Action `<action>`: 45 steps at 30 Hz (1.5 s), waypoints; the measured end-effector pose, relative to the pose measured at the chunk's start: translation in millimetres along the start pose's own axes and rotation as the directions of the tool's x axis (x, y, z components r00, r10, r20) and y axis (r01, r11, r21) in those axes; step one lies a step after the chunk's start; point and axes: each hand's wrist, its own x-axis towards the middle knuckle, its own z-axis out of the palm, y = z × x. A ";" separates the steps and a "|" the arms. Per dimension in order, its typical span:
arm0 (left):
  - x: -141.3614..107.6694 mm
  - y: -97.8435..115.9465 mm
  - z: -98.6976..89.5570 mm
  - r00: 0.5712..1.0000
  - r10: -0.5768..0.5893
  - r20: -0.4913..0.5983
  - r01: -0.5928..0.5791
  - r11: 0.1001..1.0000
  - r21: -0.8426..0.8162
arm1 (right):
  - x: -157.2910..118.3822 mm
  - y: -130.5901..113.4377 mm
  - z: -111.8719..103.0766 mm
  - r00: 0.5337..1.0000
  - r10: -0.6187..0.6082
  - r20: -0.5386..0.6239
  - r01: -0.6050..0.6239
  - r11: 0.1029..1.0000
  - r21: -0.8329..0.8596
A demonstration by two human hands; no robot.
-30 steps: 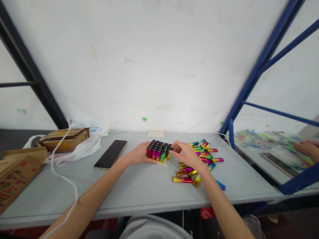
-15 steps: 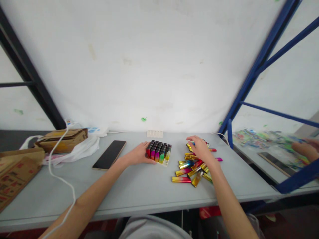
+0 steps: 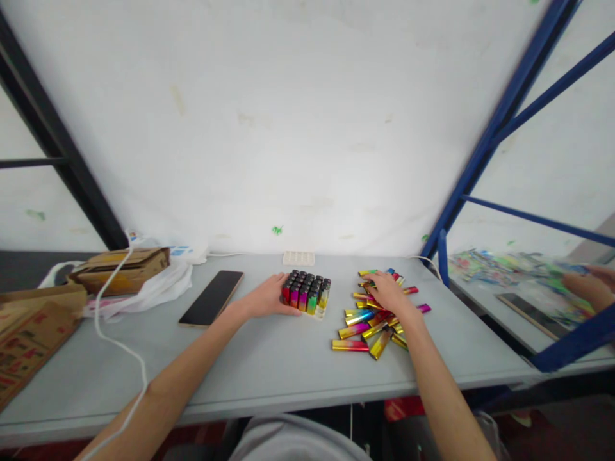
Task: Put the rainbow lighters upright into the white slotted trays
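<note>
Several colourful lighters with black tops (image 3: 306, 291) stand upright in rows in a pale tray (image 3: 321, 314). My left hand (image 3: 270, 296) grips the left side of this block, its thumb along the near edge. To the right, a loose pile of shiny metallic sleeves (image 3: 355, 330) in gold, red, blue and magenta lies on the grey table (image 3: 269, 358). My right hand (image 3: 387, 291) rests over the far part of the pile with its fingers bent down among the pieces. Whether the fingertips pinch one of them is hidden.
A dark phone (image 3: 211, 298) lies left of my left hand. Cardboard boxes (image 3: 122, 269), a white plastic bag (image 3: 166, 288) and a white cable (image 3: 122, 346) are further left. A white slotted tray (image 3: 298, 258) lies by the wall. Beyond the blue frame (image 3: 480, 153), another person's hands (image 3: 589, 288) show.
My right hand has come down onto the pile and slightly towards me, and a few pieces under it have shifted. My left hand stays on the lighter block.
</note>
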 end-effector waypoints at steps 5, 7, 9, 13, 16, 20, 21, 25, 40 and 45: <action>0.8 -3.0 1.6 1.000 0.018 0.004 -0.018 1.000 0.011 | -1.8 -9.2 -14.9 0.982 0.051 -0.182 -0.022 0.987 0.162; 1.0 -4.7 2.8 1.000 0.016 -0.003 -0.016 1.000 0.000 | -1.9 -16.3 -22.0 0.964 0.101 -0.246 -0.025 0.955 0.294; 0.7 -6.4 3.6 1.000 -0.001 -0.010 0.001 1.000 -0.012 | -1.9 -25.9 -28.5 0.951 0.142 -0.276 -0.018 0.913 0.408; -0.1 -8.5 4.2 1.000 -0.012 -0.013 0.012 1.000 -0.023 | -2.0 -48.5 -35.9 0.932 0.218 -0.288 0.004 0.792 0.611; -0.2 -9.0 4.3 1.000 0.005 -0.018 -0.005 0.999 -0.036 | -2.9 -65.7 -38.2 0.945 0.231 -0.231 0.019 0.667 0.745; -0.3 -7.2 3.8 1.000 -0.014 -0.016 0.013 0.999 -0.039 | -6.7 -90.2 -43.0 0.977 0.147 -0.152 0.050 0.534 0.844; -0.4 -6.2 3.3 1.000 -0.021 -0.013 0.020 0.999 -0.037 | -8.0 -96.5 -44.1 0.986 0.113 -0.121 0.050 0.493 0.869; -0.1 -1.5 1.2 1.000 -0.016 0.006 0.016 1.000 -0.020 | -11.9 -118.9 -41.9 1.000 -0.009 0.005 -0.002 0.290 0.957; 0.4 -4.9 2.8 1.000 0.004 0.002 -0.004 1.000 -0.008 | -10.8 -139.0 -18.9 0.952 0.194 0.236 -0.285 0.291 0.913; 0.5 -6.8 3.4 1.000 0.014 -0.007 -0.014 1.000 -0.018 | -11.3 -141.9 -21.6 0.948 0.193 0.252 -0.299 0.283 0.911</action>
